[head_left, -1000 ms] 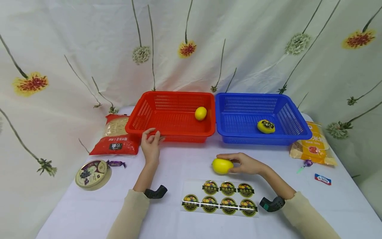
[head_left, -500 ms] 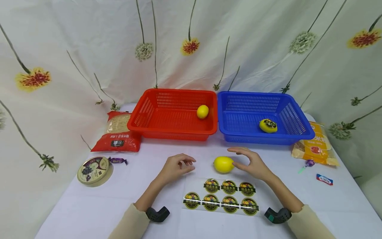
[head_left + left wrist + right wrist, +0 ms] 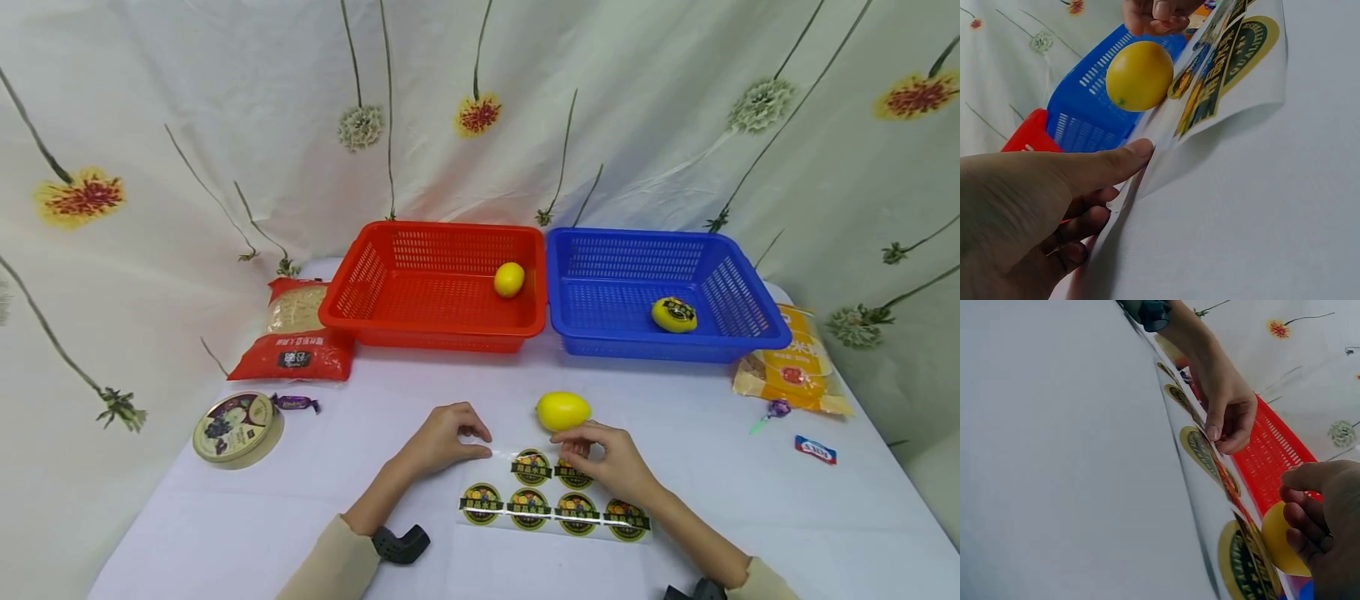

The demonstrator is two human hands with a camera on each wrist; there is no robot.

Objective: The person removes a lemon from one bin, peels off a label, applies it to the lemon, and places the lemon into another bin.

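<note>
A clear sheet [image 3: 492, 472] bearing several round black-and-gold fruit stickers lies on the white tablecloth in the head view. My left hand [image 3: 442, 439] pinches its far left edge, the thumb on top and the fingers curled beneath, as the left wrist view shows; the sheet's near corner stands slightly off the cloth. Over the far right part of the sheet hangs my right hand [image 3: 609, 460], fingers loosely bent and holding nothing, covering one sticker. Just beyond it rests a yellow lemon [image 3: 562, 411], seen behind the right fingers [image 3: 1302, 515] in the right wrist view.
At the back, a red basket [image 3: 420, 333] holds one lemon [image 3: 509, 280], and beside it a blue basket [image 3: 645, 346] holds a stickered lemon [image 3: 673, 315]. Food bags [image 3: 303, 354], a round tin [image 3: 234, 425] and wrapped sweets [image 3: 815, 450] lie toward both sides.
The right hand has let go of the lemon and come nearer, over the sticker sheet. The left hand has left the red basket's front and moved right and nearer, onto the sheet's edge.
</note>
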